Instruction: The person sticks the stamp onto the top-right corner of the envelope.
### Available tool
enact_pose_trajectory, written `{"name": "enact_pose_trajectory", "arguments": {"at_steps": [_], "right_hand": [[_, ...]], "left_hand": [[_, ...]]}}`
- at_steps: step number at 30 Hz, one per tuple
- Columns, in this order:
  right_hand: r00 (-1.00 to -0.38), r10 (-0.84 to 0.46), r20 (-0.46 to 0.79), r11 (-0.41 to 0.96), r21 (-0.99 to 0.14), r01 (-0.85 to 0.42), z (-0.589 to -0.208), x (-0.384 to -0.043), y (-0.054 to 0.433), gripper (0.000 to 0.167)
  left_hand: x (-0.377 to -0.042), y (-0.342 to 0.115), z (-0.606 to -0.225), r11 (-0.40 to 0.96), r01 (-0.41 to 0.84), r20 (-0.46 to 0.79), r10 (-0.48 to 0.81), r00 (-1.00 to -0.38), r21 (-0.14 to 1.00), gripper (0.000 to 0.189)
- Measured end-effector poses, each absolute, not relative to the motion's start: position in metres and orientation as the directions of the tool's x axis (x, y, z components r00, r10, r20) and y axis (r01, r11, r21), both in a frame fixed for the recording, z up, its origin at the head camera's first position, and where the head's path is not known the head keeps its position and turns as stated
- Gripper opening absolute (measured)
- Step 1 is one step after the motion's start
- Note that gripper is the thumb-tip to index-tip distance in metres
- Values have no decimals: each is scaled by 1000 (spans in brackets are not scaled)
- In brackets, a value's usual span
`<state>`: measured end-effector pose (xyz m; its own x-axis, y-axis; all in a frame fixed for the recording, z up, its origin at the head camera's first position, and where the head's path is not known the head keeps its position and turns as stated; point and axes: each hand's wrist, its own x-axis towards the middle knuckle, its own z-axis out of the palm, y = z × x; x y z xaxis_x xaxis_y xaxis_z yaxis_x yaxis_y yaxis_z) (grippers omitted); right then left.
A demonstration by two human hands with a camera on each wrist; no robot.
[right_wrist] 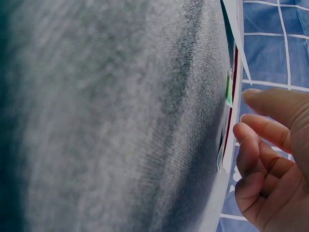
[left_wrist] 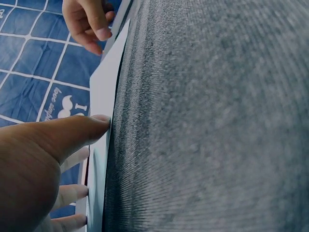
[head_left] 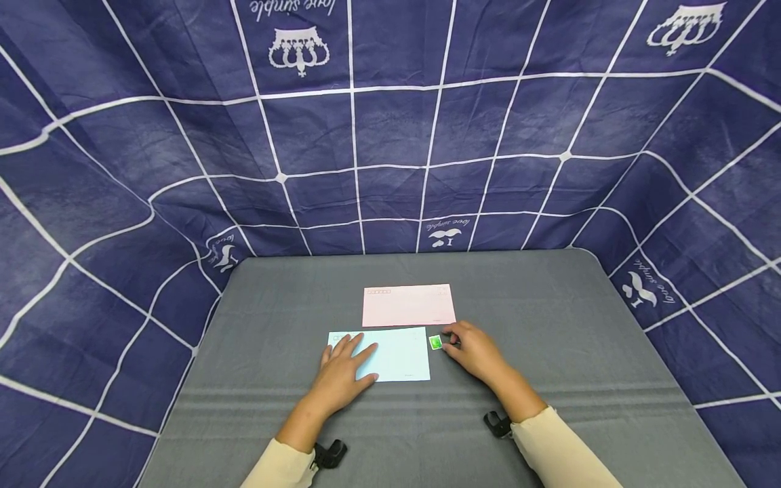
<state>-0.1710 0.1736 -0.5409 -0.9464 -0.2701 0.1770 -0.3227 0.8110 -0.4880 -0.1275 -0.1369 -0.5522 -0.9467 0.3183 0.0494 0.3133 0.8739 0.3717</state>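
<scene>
A light blue envelope lies on the grey table, its long side across in front of me. My left hand rests on its left part, fingers spread and thumb near the lower edge. Just off the envelope's right edge is a small green stamp with a white border. The right hand is beside the stamp, fingers loosely bent. In the right wrist view, a gap shows between its thumb and index finger, and the green stamp lies on the cloth beyond them.
A pink envelope lies farther back, behind the blue one. Grey cloth covers the table. Blue curtains with white grid lines stand at the back and both sides.
</scene>
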Motion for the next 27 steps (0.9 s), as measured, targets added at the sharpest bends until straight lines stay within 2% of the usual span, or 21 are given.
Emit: {"name": "enact_pose_trajectory", "arguments": {"at_steps": [15, 27], "right_hand": [[-958, -267, 107, 835, -471, -285, -544, -179, 166, 26], [-949, -287, 132, 833, -455, -316, -544, -180, 164, 21]], "left_hand": [[-126, -133, -551, 887, 293, 10, 310, -951, 356, 63], [-124, -132, -553, 889, 285, -7, 307, -952, 358, 63]]}}
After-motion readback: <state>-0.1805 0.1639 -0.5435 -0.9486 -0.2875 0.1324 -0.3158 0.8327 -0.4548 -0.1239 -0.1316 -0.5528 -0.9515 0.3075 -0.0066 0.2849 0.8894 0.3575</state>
